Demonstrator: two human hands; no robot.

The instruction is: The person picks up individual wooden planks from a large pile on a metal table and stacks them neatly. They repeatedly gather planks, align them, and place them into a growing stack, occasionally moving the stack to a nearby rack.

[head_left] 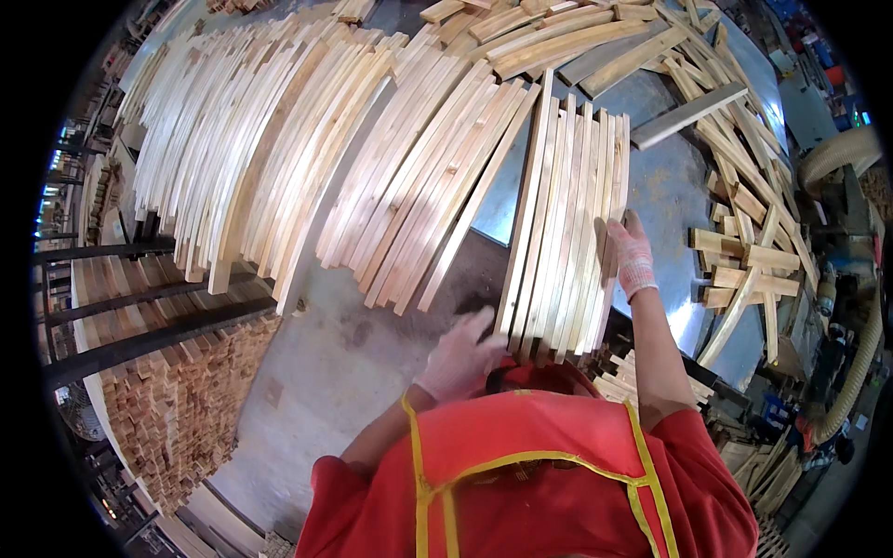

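Note:
A row of several narrow wooden strips [567, 214] lies side by side in front of me, their near ends close to my body. My right hand [633, 253], in a pale glove, presses against the row's right side, its fingers partly hidden along the outermost strip. My left hand [461, 353], also gloved and smeared by motion, is beside the near left corner of the row; whether it touches the strips I cannot tell. To the left lies another group of wooden strips [419, 177], with a gap between it and the row.
More pale strips [223, 139] spread across the far left. Loose boards [744, 251] lie crisscrossed on the metal table [656, 186] at right. A tall stack of wood [181, 409] stands at lower left beside black bars [112, 358]. A ribbed hose [856, 372] hangs at far right.

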